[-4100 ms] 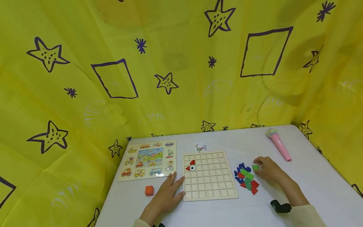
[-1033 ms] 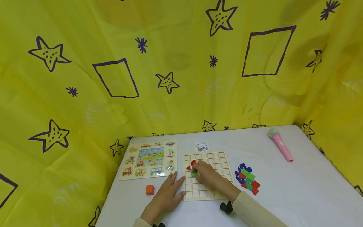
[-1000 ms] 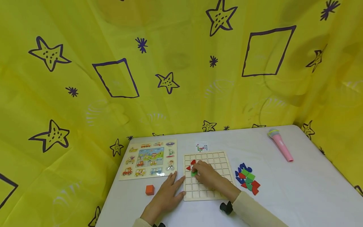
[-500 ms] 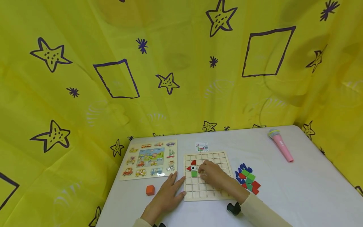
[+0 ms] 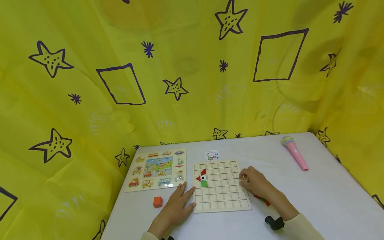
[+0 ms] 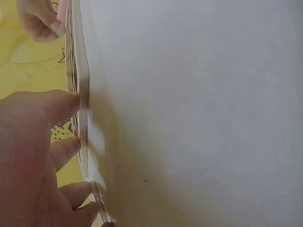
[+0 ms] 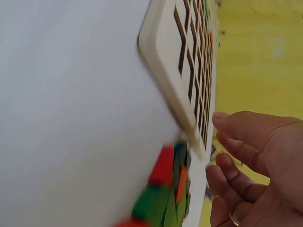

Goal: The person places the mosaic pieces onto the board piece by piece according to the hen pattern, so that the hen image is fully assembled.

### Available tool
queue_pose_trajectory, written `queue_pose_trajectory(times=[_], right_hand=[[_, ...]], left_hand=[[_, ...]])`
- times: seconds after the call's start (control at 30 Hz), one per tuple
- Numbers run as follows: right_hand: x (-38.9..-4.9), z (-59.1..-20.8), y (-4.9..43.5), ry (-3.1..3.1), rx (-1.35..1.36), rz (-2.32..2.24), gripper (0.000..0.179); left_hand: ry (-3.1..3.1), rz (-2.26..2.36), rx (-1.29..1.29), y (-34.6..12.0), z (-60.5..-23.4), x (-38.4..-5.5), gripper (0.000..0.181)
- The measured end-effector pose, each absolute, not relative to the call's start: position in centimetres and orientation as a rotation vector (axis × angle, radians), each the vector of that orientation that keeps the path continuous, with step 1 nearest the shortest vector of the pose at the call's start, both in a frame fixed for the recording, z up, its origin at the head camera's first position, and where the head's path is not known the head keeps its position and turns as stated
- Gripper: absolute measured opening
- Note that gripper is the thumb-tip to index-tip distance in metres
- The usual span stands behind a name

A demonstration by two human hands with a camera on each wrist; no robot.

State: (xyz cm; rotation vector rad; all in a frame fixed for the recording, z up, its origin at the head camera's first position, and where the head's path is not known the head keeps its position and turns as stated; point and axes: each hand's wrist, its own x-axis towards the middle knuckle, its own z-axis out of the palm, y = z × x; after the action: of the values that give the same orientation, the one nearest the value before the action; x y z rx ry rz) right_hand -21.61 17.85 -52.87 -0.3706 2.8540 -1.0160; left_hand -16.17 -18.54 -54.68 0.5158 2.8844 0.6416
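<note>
A pale wooden grid board (image 5: 222, 196) lies flat on the white table. At its upper left sit a red quarter-round piece (image 5: 203, 172), a red triangle (image 5: 198, 178), a white eye tile (image 5: 203, 178) and a green square (image 5: 204, 184) below the eye. My left hand (image 5: 179, 204) rests at the board's left edge, fingers spread, thumb and fingertip touching the edge in the left wrist view. My right hand (image 5: 257, 182) hovers just past the board's right edge, fingers loosely bent and holding nothing. Beneath it, red and green pieces (image 5: 262, 199) show; the rest of the pile is hidden.
A vehicle picture puzzle (image 5: 156, 170) lies left of the board, with an orange cube (image 5: 157, 202) in front. Behind the board is a small pattern card (image 5: 212, 155). A pink toy microphone (image 5: 295, 153) lies at the back right. A yellow curtain (image 5: 180, 116) hangs behind.
My right hand carried a green square from the pile to the board, let it go below the eye tile, then moved back right over the pile. My left hand stayed put.
</note>
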Motion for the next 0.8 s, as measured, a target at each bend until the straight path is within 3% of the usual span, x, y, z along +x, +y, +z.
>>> queue_pose_trajectory(times=[0.23,0.57,0.8], right_hand=[[-21.1,-52.9,22.3,2.893,-0.202,-0.897,0.032],[-21.4,-53.7,23.4,2.905,-0.127,-0.89,0.022],[-22.0,-53.8,22.5,2.932,-0.148,-0.823,0.029]], left_hand=[[2.887,0.624,0.51,-18.7,-55.2,-16.1,0.064],[2.896,0.605,0.516,-18.8,-55.4,-16.4,0.064],[2.889,0.605,0.511,-18.8,-55.4,-16.4,0.064]])
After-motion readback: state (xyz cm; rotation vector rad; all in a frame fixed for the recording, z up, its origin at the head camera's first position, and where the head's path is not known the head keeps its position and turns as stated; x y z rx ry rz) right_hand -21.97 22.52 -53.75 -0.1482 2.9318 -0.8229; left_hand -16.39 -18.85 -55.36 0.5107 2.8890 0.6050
